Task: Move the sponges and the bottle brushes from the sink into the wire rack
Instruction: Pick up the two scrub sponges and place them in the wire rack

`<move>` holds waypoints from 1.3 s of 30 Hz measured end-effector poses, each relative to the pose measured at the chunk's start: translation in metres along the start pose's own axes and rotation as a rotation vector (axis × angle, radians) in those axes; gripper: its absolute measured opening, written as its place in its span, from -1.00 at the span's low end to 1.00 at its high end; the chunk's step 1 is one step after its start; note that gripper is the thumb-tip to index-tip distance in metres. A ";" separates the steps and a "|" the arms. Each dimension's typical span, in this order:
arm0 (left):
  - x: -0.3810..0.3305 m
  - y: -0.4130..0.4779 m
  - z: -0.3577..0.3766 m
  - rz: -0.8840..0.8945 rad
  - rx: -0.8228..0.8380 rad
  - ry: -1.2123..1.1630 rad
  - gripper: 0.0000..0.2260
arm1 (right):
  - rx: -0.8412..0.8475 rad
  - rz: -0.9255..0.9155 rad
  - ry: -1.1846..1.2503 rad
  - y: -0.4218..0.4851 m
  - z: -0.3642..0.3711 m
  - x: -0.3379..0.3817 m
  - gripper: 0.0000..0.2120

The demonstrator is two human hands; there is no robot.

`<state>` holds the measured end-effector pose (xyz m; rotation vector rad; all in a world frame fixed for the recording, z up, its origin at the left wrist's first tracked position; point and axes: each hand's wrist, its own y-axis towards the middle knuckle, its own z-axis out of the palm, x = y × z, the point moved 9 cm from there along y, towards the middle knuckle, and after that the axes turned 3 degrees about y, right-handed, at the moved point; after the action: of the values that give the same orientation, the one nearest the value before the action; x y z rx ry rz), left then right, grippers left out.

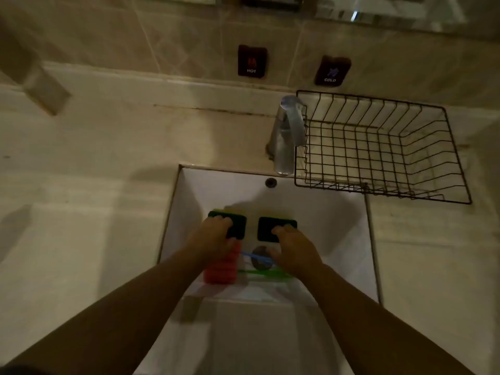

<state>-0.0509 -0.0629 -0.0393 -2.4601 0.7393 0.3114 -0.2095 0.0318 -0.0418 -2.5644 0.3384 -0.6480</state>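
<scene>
**Head view: both hands on sponges in the sink**

Head camera looked down into a white rectangular sink point(338, 239) set in a pale counter point(81, 212). Two dark-topped sponges lay side by side on the sink floor, apart from each other. The left hand point(213, 238) rested on the left sponge point(238, 226), fingers curled over its top; its grip appeared to be closing on that sponge, though a firm hold could not be confirmed. The right hand point(296, 249) lay with its fingertips on the near edge of the right sponge point(270, 228); whether that grip was clenched or released could not be told.

A red ribbed brush head point(224, 269) lay just near of the left sponge, partly under the left wrist. A blue handle point(254, 256) crossed the drain point(261, 257) between the hands. A green handle point(259, 273) lay across the sink floor near of the drain.

The wire rack point(378, 147) stood on the counter at the far right, just beside the faucet point(286, 136). Labels reading HOT point(251, 60) and COLD point(332, 71) were fixed to the tiled wall beyond.
</scene>
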 end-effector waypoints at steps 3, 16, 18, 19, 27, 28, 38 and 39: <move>0.001 0.012 -0.002 0.029 -0.055 0.077 -0.62 | -0.067 -0.004 -0.011 0.011 -0.005 -0.005 -0.41; 0.000 0.028 0.031 0.068 -0.099 0.302 -0.39 | -0.182 -0.051 -0.108 0.031 0.011 -0.014 -0.23; 0.001 0.031 0.034 0.067 -0.103 0.288 -0.39 | -0.175 -0.031 -0.117 0.034 0.018 -0.017 -0.19; 0.001 0.033 0.034 0.064 -0.108 0.282 -0.40 | -0.173 -0.022 -0.121 0.035 0.021 -0.018 -0.19; 0.005 0.042 0.049 -0.028 -0.094 0.199 -0.35 | -0.190 -0.027 -0.079 0.041 0.034 -0.024 -0.26; 0.006 0.042 0.050 -0.028 -0.097 0.197 -0.35 | -0.191 -0.027 -0.084 0.042 0.035 -0.024 -0.26; 0.011 0.043 0.051 -0.023 -0.126 0.188 -0.33 | -0.223 -0.070 -0.091 0.044 0.034 -0.021 -0.27; 0.012 0.042 0.049 -0.013 -0.125 0.180 -0.32 | -0.230 -0.079 -0.085 0.042 0.031 -0.020 -0.27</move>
<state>-0.0679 -0.0699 -0.1017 -2.6361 0.7994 0.1353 -0.2165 0.0143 -0.0949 -2.8279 0.2993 -0.5536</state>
